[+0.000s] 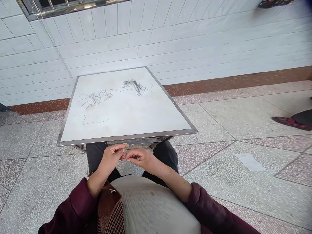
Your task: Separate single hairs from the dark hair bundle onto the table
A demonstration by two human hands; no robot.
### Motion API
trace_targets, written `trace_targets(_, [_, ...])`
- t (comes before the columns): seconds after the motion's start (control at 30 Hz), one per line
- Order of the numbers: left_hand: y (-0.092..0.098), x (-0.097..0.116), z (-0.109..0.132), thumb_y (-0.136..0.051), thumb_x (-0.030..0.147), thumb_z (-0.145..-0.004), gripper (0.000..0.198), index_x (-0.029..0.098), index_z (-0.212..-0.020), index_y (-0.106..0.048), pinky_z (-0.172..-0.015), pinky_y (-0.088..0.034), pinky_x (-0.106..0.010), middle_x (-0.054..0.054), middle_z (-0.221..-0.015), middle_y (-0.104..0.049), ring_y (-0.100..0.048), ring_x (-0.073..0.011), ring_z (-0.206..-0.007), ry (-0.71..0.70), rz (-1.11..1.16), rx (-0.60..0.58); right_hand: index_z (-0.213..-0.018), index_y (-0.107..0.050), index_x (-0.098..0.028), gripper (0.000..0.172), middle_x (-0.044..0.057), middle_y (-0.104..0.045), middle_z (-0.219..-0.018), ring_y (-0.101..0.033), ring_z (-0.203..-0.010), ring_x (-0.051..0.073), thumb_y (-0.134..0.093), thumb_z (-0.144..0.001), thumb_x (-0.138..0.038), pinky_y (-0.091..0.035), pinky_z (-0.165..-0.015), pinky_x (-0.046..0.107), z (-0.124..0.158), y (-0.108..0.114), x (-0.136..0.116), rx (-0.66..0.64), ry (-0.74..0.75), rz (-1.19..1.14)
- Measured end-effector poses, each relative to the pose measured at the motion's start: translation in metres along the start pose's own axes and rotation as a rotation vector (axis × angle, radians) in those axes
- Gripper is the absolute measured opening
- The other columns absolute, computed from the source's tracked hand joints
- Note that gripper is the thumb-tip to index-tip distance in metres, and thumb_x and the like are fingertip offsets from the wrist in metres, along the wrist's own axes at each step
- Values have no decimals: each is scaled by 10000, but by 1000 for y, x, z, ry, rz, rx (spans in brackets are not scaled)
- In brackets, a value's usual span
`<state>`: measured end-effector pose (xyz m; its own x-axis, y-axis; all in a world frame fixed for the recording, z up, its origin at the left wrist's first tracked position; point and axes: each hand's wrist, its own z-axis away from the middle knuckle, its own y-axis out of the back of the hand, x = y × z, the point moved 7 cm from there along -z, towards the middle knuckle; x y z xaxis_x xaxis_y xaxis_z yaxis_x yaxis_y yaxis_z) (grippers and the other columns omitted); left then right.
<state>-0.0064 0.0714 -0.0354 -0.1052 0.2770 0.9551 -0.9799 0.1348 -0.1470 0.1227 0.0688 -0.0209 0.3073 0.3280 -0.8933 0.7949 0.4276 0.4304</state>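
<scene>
Just past the near edge of a white-topped table (136,123), over my lap, my two hands meet fingertip to fingertip. My left hand (111,157) is closed in a pinch around a thin wire-like strand (123,142), whose end sticks up above the fingers. My right hand (143,158) also pinches at the strand, thumb against forefinger; most of it is hidden by the fingers. On the tabletop lies a bundle of dark thin strands (136,86), mostly straight. Left of it is a tangle of bent strands (92,98), with a single zigzag strand (97,119) nearer me.
A metal rim (131,136) edges the table, which stands by a white tiled wall (141,39). Upper left is a barred window (63,5). White paper (250,162) lies on the speckled floor at right. Another person's shoe (292,123) shows at the right edge.
</scene>
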Motion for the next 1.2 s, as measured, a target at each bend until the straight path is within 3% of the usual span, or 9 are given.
trace_targets(0.17, [-10, -8, 0, -700, 275, -738, 199, 195, -900, -782, -557, -495, -285, -60, -745, -718, -604, -157, -562, 15, -53, -58, -848, -717, -254, 137, 23, -696, -823, -603, -747, 168, -598, -888, -311, -439, -670, 286, 2, 2, -1, -156, 81, 48])
trace_targets(0.3, [-9, -14, -3, -691, 293, -741, 211, 202, -913, -774, -572, -508, -297, -63, -796, -731, -622, -165, -577, 1, -53, -16, -874, -717, -261, 150, 27, -683, -817, -605, -764, 175, -585, -904, -326, -445, -699, 296, 2, 5, 5, -148, 103, 92])
trace_targets(0.57, [-4, -20, -3, -694, 287, -736, 201, 199, -901, -767, -588, -496, -292, -39, -681, -695, -613, -168, -580, -23, -70, 38, -917, -723, -269, 175, 39, -670, -821, -602, -737, 175, -569, -917, -352, -451, -674, 288, 3, 10, 1, -124, 137, 108])
trace_targets(0.77, [-12, -28, -3, -699, 253, -713, 75, 232, -738, -766, -537, -487, -281, -28, -651, -694, -608, -181, -582, -121, -129, 26, -808, -725, -263, 187, 23, -671, -788, -606, -684, 155, -580, -906, -329, -436, -622, 256, 3, 5, 4, -238, 152, 119])
trace_targets(0.87, [-8, -31, -4, -700, 261, -714, 128, 213, -809, -770, -539, -495, -281, -23, -622, -678, -603, -167, -551, -56, -120, 45, -902, -726, -275, 148, 26, -676, -850, -617, -724, 157, -582, -905, -306, -441, -641, 256, 5, 6, 9, -261, 144, 157])
trace_targets(0.97, [0, -27, -5, -729, 305, -709, 241, 178, -912, -758, -564, -511, -272, -18, -641, -668, -600, -138, -540, 12, -39, 92, -1010, -708, -279, 166, 39, -670, -915, -609, -737, 162, -609, -890, -335, -454, -665, 273, 7, 16, 14, -214, 112, 139])
trace_targets(1.1, [3, -19, -4, -755, 401, -713, 348, 152, -956, -739, -602, -530, -263, -32, -689, -673, -607, -118, -572, 11, 71, 96, -918, -720, -259, 181, 46, -650, -839, -579, -713, 166, -568, -914, -357, -442, -654, 288, 7, 31, 19, -61, 75, 118])
trace_targets(1.2, [-1, -18, -2, -749, 432, -726, 380, 152, -982, -732, -636, -544, -276, -44, -717, -688, -634, -132, -621, 24, 80, 61, -892, -722, -248, 177, 43, -641, -819, -574, -705, 161, -577, -911, -348, -433, -640, 283, 7, 32, 22, -25, 81, 104])
